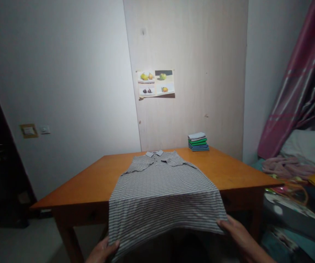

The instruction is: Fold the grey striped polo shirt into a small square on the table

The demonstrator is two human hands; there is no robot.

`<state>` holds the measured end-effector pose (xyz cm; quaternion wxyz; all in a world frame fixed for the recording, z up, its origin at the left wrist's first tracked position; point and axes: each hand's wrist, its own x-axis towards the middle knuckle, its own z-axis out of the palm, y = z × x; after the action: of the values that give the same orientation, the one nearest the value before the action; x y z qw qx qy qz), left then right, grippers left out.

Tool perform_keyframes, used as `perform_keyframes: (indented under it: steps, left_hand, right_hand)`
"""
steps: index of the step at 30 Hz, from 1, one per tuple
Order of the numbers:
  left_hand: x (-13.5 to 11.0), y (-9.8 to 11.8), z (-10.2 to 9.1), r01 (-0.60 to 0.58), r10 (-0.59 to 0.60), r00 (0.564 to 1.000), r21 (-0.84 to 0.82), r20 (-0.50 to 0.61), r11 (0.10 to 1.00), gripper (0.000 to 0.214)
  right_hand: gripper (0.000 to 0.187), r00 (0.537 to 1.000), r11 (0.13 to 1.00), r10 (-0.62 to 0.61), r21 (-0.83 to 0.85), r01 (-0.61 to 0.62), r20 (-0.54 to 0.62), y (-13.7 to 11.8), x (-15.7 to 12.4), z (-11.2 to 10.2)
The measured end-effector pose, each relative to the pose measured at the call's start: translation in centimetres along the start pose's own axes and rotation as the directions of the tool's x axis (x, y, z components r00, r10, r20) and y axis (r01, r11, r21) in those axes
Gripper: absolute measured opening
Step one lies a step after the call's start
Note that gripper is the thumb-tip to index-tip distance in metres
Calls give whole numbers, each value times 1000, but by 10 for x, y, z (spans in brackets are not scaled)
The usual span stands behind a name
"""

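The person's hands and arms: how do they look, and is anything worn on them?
Both are bare. The left hand and right hand show no gloves, rings or watch, and the right forearm has no sleeve in view. Dim light hides finer detail.

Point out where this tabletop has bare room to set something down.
Bare wood lies on the table left of the striped shirt, and on the right between the shirt and the folded stack at the back. The middle is covered; the left hand and right hand grip the hem.

Orange wooden table bears striped shirt, folded clothes stack.
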<state>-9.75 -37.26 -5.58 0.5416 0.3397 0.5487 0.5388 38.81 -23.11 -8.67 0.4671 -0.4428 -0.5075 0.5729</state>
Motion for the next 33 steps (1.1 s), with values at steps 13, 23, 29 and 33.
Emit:
perform_keyframes:
  steps: [13,23,29,33]
  left_hand:
    - [-63,101,3,-133,98,958,-114,-270,985,82]
    - [-20,180,22,-437,350,878,-245,-328,866,48]
    - [25,195,28,-461,392,877,-259,-276,849,59]
    - [56,202,36,-473,381,868,-296,-319,830,58]
  right_hand:
    - [76,995,995,-23,96,33,-99,-132,-19,-23]
    - [45,980,913,-199,363,188,-6,-201,54,0]
    - [44,986,925,-163,351,146,20,-206,107,21]
    - [29,992,928,-118,352,124,-39,-200,148,27]
